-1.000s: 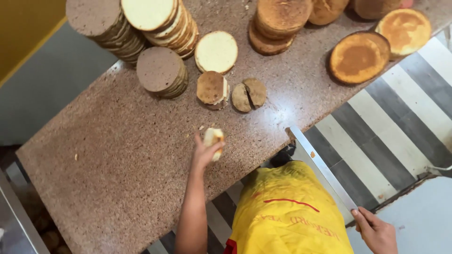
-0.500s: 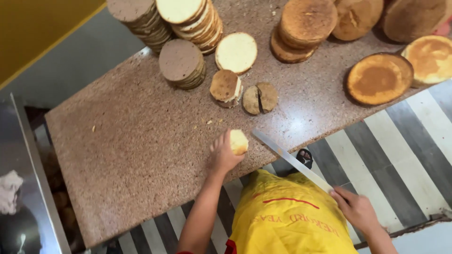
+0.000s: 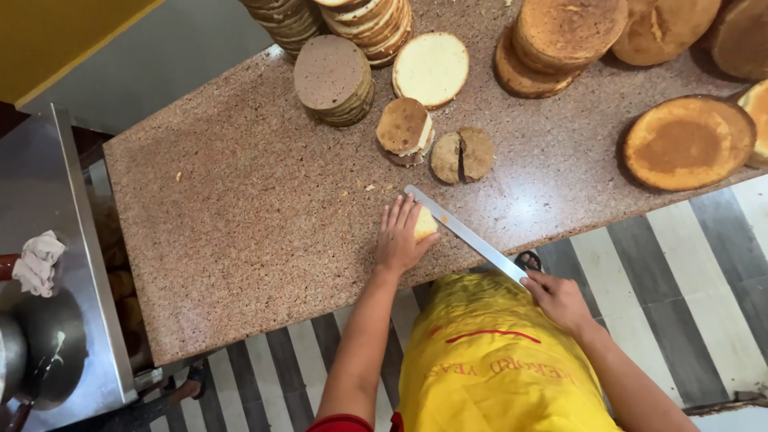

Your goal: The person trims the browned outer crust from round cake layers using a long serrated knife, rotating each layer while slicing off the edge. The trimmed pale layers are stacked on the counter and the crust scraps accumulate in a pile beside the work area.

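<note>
My left hand (image 3: pixel 400 238) lies flat on a small pale sponge cake piece (image 3: pixel 426 223), pressing it onto the speckled stone counter (image 3: pixel 240 216) near its front edge. My right hand (image 3: pixel 557 298) grips the handle of a long knife (image 3: pixel 464 233). Its blade lies level across the counter edge and meets the side of the cake piece under my fingers. A yellow apron (image 3: pixel 496 360) covers my front.
Stacks of round sponge layers (image 3: pixel 334 78) fill the counter's far side, with a pale disc (image 3: pixel 432 69), a small stack (image 3: pixel 404 130), a split round (image 3: pixel 462 154) and large brown cakes (image 3: pixel 688 142). A steel table (image 3: pixel 56 264) with a cloth stands left. Striped floor lies below.
My left hand brought the cake piece down from the air onto the counter. My right hand swung the knife in from the right until the blade reached the piece.
</note>
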